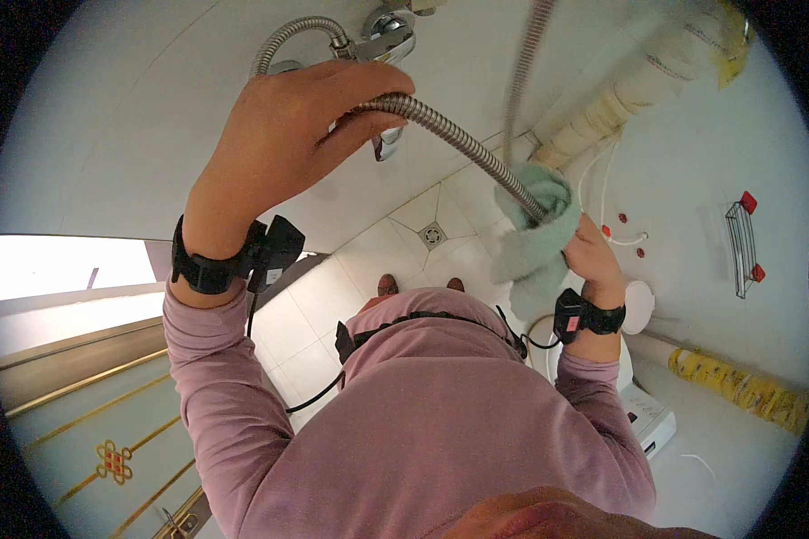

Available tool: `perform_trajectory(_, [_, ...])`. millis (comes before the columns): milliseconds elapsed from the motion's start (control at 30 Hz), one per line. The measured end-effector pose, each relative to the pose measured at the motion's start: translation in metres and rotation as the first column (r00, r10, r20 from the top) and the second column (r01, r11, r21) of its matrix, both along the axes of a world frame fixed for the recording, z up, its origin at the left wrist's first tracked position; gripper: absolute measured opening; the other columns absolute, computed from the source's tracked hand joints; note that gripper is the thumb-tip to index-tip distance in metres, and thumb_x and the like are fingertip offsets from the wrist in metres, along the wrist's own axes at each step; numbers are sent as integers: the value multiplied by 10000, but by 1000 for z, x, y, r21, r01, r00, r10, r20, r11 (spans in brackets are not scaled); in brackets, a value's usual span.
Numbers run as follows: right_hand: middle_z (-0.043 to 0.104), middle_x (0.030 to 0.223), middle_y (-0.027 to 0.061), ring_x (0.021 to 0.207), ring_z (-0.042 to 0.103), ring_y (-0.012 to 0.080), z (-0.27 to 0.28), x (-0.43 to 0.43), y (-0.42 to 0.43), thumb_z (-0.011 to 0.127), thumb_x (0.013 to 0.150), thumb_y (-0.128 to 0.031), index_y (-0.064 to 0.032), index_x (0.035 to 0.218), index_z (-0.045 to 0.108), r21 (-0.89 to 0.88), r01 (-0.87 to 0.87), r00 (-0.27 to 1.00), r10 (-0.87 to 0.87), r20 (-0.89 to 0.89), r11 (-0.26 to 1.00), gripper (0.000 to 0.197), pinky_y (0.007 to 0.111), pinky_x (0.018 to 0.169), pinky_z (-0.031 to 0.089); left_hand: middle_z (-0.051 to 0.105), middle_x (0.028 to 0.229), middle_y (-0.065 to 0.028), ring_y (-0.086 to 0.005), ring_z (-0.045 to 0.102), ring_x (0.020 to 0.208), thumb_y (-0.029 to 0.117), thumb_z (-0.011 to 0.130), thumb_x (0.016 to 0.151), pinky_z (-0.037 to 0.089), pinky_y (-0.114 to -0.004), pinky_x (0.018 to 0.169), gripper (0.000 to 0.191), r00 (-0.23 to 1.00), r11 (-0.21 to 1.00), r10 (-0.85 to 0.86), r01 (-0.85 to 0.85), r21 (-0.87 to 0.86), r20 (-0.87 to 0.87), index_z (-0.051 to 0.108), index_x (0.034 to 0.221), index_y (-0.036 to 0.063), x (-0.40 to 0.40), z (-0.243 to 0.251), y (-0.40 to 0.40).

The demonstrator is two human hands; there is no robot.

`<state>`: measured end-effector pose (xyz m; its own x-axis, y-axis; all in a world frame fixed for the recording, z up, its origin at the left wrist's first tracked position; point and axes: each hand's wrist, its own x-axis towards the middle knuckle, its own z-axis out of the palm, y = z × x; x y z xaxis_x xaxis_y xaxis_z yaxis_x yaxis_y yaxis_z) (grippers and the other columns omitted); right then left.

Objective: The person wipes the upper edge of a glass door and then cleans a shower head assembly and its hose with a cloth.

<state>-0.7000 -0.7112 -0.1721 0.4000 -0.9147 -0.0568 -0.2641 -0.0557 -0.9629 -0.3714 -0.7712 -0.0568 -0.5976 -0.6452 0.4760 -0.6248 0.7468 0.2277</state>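
A flexible metal shower hose (470,143) runs between my two hands. My left hand (303,124) pinches it between thumb and fingers, just in front of the chrome wall faucet (391,40). A pale green cloth (539,249) is wrapped around the hose farther along, and my right hand (593,252) grips cloth and hose together from the right. Most of the right fingers are hidden behind the cloth. Beyond the cloth, a blurred stretch of hose (529,60) rises towards the top of the view.
A floor drain (433,235) lies in the white tiles ahead of my feet. Wrapped pipes (620,101) stand at the far right corner, and a wire rack (740,249) hangs on the right wall. A white appliance (650,421) is beside my right elbow; a decorated door (108,404) is at left.
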Motion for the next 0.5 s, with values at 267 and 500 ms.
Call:
perform_trajectory(267, [583, 1124, 44, 1021, 506, 135, 7, 23, 6, 459, 914, -116, 0, 1183, 537, -13, -96, 975, 96, 198, 995, 303, 270, 904, 396, 583, 743, -76, -267, 604, 645, 175, 590, 830, 483, -359, 549, 157, 918, 942, -335, 322, 95, 211, 615, 950, 77, -41, -7, 13])
perform_trajectory(500, [573, 1159, 104, 1047, 522, 183, 32, 71, -4, 422, 905, -101, 8, 1230, 470, -42, 14, 952, 0, 307, 999, 347, 299, 915, 411, 583, 761, -98, -290, 619, 678, 152, 587, 764, 498, -368, 564, 177, 920, 958, -279, 284, 21, 274, 566, 908, 53, -69, -21, 16])
